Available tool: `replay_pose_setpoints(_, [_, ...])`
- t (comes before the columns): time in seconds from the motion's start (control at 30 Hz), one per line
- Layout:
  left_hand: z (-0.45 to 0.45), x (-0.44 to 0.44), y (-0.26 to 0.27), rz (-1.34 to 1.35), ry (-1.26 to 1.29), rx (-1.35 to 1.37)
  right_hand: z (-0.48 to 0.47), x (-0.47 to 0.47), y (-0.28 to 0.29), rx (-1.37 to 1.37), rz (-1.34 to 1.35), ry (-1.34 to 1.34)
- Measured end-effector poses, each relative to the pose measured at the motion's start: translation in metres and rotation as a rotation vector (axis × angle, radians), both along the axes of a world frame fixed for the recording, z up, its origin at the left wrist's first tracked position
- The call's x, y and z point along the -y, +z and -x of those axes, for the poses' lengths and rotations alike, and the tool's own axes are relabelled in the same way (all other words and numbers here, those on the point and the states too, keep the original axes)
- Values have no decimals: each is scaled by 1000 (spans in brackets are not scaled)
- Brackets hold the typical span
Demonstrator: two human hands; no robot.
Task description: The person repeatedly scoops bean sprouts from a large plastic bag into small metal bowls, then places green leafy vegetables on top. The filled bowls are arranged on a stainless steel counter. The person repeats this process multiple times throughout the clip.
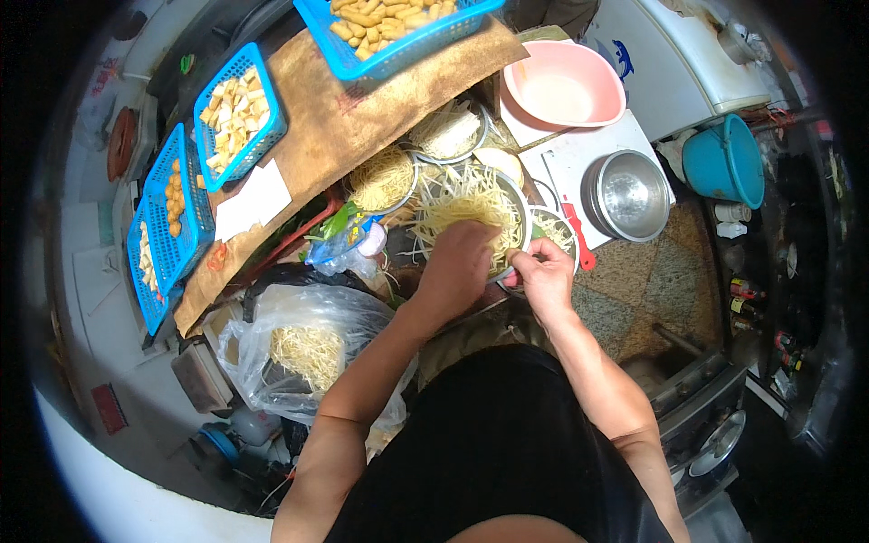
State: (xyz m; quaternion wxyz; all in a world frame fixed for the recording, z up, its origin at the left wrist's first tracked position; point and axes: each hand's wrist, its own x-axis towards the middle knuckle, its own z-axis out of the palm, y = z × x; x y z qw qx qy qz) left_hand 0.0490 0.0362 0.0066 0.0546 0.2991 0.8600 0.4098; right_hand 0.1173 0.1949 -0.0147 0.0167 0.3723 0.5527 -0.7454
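Note:
A round metal bowl (pixel 527 224) heaped with pale bean sprouts (pixel 468 197) stands in front of me. My left hand (pixel 463 254) reaches over the near side of the heap, and its fingertips are hidden, so what they hold cannot be seen. At the bowl's right edge, my right hand (pixel 548 271) has its thumb on the rim with the fingers curled beside it. Close by on the right is a smaller bowl of sprouts (pixel 553 227). More bean sprouts (pixel 309 356) fill a clear plastic bag (pixel 251 312) at my lower left.
Bowls of yellow noodles (pixel 383 180) and white strips (pixel 445 132) stand beyond. A brown board (pixel 326 112) carries several blue baskets (pixel 271 132) of food pieces. Right are a pink basin (pixel 563 85), stacked steel bowls (pixel 631 197), a red-handled tool (pixel 577 237) and a blue bucket (pixel 726 163).

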Motion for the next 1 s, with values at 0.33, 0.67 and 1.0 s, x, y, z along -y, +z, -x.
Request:
replay_pose_setpoints(0.33, [-31,29,-3,-449,662,114,-15,-12,20,-48,126,-75])
replay_pose_setpoints(0.67, [26,18,-23,-401,365,442,-41,-16,18,-47,83,4])
replay_pose_setpoints(1.0, [16,-28,12,162,-49,-232,-37,-43,-2,-22,57,-21])
